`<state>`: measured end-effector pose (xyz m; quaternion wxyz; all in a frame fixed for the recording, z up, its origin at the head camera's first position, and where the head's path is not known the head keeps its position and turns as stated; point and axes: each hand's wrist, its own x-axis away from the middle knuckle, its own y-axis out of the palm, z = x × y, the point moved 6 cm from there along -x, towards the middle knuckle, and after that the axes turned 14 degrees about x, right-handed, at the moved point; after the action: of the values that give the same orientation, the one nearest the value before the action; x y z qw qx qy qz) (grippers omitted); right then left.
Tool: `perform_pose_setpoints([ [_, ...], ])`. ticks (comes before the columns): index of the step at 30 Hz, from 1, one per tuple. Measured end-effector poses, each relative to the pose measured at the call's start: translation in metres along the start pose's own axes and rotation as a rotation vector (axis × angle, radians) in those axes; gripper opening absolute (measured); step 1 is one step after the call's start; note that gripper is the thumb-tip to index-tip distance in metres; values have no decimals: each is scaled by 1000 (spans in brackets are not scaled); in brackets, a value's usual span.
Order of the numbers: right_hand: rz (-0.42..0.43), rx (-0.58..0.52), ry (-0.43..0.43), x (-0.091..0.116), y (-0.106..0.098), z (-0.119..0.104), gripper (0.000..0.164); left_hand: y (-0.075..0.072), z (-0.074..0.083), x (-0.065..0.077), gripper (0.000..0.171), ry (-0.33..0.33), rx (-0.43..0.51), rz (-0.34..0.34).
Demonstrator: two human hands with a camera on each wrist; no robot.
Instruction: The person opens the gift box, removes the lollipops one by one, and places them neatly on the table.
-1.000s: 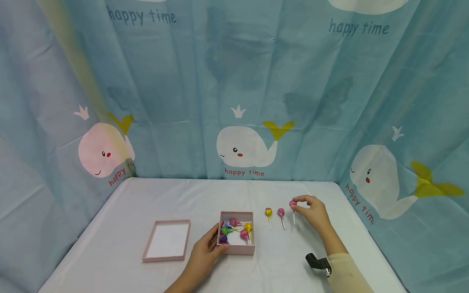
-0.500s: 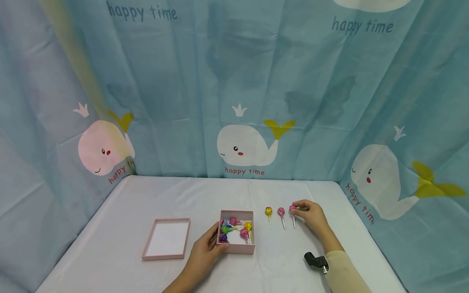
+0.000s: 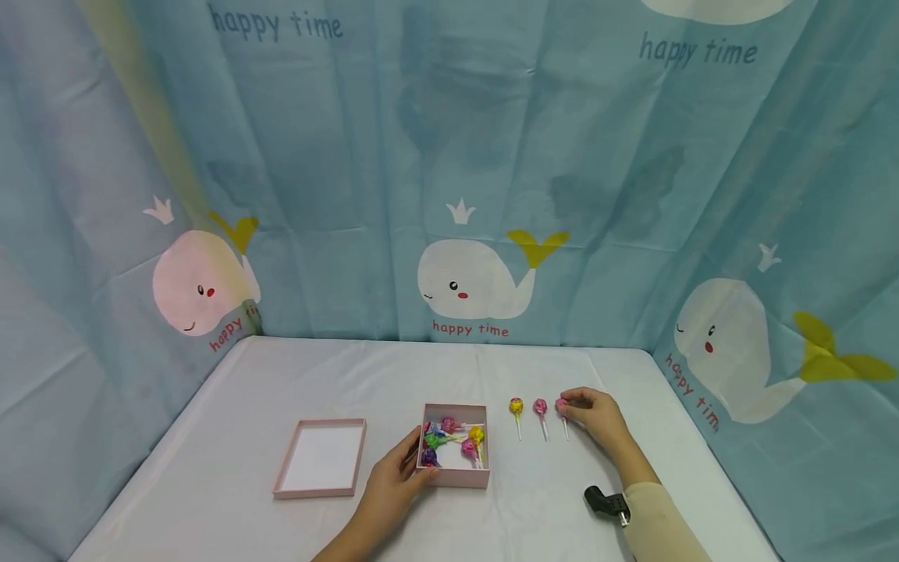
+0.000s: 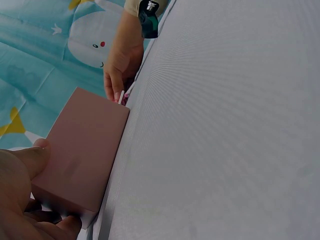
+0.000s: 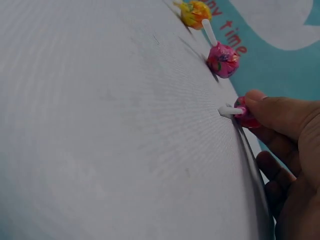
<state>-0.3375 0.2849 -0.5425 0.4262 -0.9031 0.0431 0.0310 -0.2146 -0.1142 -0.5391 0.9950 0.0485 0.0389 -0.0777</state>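
Observation:
In the head view my left hand (image 3: 395,478) holds the left side of an open pink box (image 3: 460,478). Its thumb is at the near wall, and several wrapped lollipops (image 3: 434,442) lie inside. To the right, my right hand (image 3: 597,415) pinches the head of a pink lollipop (image 5: 246,116) between thumb and fingers. The stick points toward the near side, at the tabletop. Left of that hand lie another pink lollipop (image 3: 540,407) and a yellow lollipop (image 3: 516,406), side by side. The left wrist view shows the box's outer wall with my thumb and fingers around one end.
A pink box lid (image 3: 319,459) lies inner side up on the white table (image 3: 211,468), left of my left hand. A curtain (image 3: 337,257) printed with whales surrounds the table's back and sides. A black device (image 3: 605,501) sits at my right wrist.
My right hand has come down slightly with the pink lollipop, which now stands in the row beside the other two. My left hand and the box have stayed in place.

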Motion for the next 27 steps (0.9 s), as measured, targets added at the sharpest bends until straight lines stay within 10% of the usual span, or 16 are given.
perform_pose_setpoints([
  [27,-35,22,0,-2,-9,-8,39,0,-1,0,87,7,-17,5],
])
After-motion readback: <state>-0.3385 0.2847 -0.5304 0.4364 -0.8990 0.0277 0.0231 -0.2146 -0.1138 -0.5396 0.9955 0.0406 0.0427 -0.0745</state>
